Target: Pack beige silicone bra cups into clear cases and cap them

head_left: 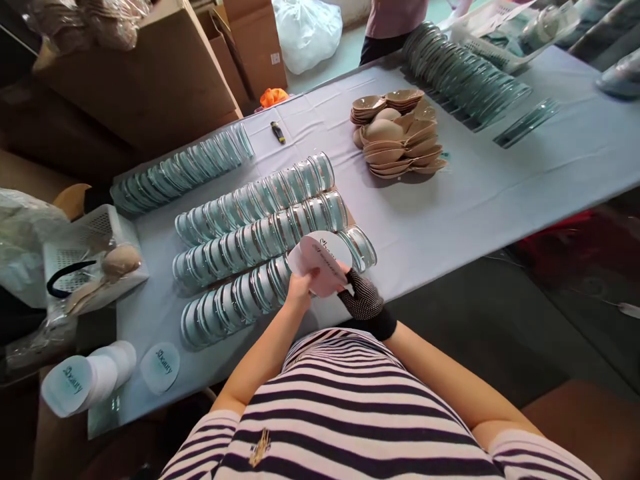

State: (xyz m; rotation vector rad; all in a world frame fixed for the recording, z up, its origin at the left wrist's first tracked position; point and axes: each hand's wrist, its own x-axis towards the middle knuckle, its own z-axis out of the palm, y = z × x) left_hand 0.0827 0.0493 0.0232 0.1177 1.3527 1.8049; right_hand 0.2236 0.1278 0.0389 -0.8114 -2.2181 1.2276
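Observation:
Both my hands hold a round white card (324, 259) with dark script lettering, raised over the near edge of the table (475, 200). My left hand (300, 288) is bare and pinches the card's lower left edge. My right hand (361, 295) wears a dark dotted glove and grips the card's lower right edge. Right behind the card lie three long rows of clear round plastic lids (260, 230), stacked on edge. The nearest row (230, 303) runs just left of my left hand.
A pile of beige cups (397, 133) sits mid-table; more rows of clear lids (463, 73) lie at the far right and far left (180, 170). A stack of white cards (83, 381) and a white basket (90, 257) are at the left. A person (393, 23) stands across the table, beside cardboard boxes (165, 67).

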